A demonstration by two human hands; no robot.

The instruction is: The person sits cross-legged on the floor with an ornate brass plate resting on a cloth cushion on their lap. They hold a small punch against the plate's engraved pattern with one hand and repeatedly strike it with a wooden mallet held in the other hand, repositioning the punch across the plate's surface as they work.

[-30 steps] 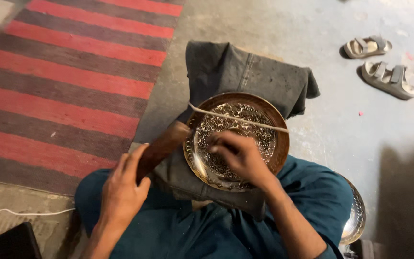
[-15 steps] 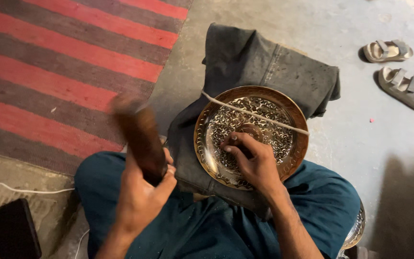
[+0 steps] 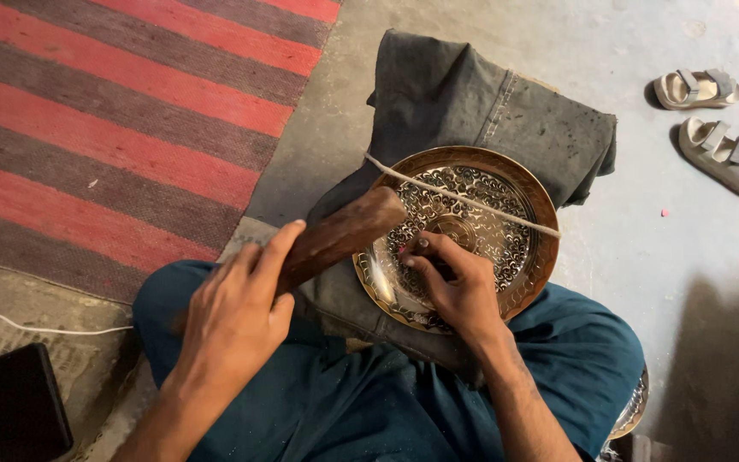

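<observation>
At far left, near edge, a black phone lies flat on the floor, w/ a thin white cable running just beyond it. Farther back a red-and-brown striped rug covers the left half of the scene.

Right of the phone, the left hand is wrapped around the near end of a brown wooden mallet: fingers closed on the handle, index finger stretched along it. Mallet is tilted, head pointing right and far, its end over the left rim of the plate; can't tell if it touches.

Centre: a round engraved brass plate sits on folded grey cloth, which is draped over the person's lap, teal trousers below it. A pale cord crosses the plate's far half from left rim to right rim.

Right hand rests on the near part of the plate, fingers bunched and pinching a small dark tool, tip set on the engraved face near the plate's middle. Tool mostly hidden by the fingers, so type unclear.

Near right, by the person's knee, the edge of another shiny metal dish peeks out. Far right, a pair of beige sandals lies on bare concrete floor, well apart from the plate.
</observation>
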